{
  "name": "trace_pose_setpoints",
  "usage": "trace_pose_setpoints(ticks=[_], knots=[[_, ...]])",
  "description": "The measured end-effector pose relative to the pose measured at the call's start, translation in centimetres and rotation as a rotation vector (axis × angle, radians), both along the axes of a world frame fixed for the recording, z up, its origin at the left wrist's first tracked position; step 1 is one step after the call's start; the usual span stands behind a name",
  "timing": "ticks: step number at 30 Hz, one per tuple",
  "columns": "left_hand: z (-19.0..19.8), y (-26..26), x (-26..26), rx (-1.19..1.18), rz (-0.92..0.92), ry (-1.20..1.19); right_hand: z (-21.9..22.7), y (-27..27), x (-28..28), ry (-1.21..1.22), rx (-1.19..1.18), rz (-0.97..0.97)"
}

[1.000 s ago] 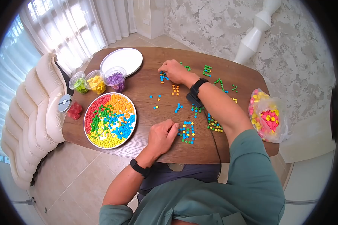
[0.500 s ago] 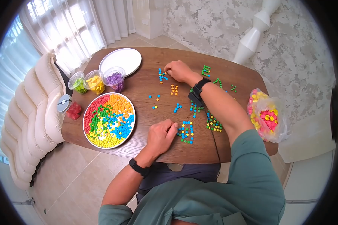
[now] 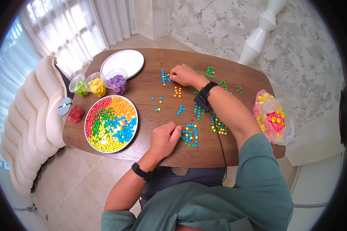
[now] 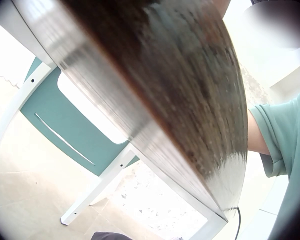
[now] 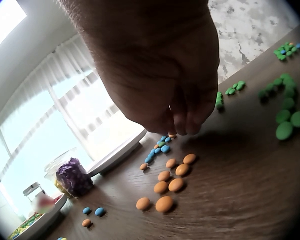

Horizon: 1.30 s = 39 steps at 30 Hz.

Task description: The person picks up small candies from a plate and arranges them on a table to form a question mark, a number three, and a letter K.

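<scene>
In the head view my right hand [image 3: 184, 75] reaches to the far middle of the table, fingers bent downward and gathered. Its fingertips are right at the right side of a K-like figure of blue candies [image 3: 163, 77] with a few orange ones. Seen from the right wrist, the fingertips [image 5: 192, 129] hover close over the wood beside that row; I cannot tell whether a candy is pinched between them. Nearer lies a small group of orange candies [image 5: 176, 184]. My left hand [image 3: 164, 139] rests loosely curled near the front edge, beside a rectangular candy outline [image 3: 196, 131].
A round plate of sorted candies [image 3: 87, 133] stands on the left. Behind it are tubs of purple [image 3: 117, 82], yellow [image 3: 97, 87] and green pieces, a lidded jar [image 3: 74, 113] and a white plate [image 3: 129, 61]. A plastic bag [image 3: 285, 127] sits at the right edge.
My right hand has shifted right from over the top of the K-like figure, uncovering it, and now sits lower at its right side. The left hand has stayed put.
</scene>
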<state>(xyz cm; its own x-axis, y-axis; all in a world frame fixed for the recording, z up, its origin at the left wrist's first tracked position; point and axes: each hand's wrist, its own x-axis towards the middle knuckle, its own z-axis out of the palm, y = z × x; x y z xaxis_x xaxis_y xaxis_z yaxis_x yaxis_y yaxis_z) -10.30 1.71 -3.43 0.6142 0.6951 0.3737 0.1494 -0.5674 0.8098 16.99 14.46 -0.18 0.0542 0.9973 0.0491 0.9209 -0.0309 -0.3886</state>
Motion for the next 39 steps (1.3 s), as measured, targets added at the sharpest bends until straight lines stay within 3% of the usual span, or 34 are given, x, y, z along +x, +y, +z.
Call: trace_pose_setpoints(ticks=[7,29,39], knots=[[0.1,0.0,0.0,-0.005,0.003,-0.007,-0.3,0.5,0.1,-0.026,0.113,-0.029],[0.3,-0.1,0.0,-0.032,0.004,0.0,-1.1,1.9,-0.1,-0.083,0.122,-0.014],[0.1,-0.2,0.0,-0.023,-0.001,-0.007,0.2,-0.1,-0.8,-0.009,-0.016,0.033]])
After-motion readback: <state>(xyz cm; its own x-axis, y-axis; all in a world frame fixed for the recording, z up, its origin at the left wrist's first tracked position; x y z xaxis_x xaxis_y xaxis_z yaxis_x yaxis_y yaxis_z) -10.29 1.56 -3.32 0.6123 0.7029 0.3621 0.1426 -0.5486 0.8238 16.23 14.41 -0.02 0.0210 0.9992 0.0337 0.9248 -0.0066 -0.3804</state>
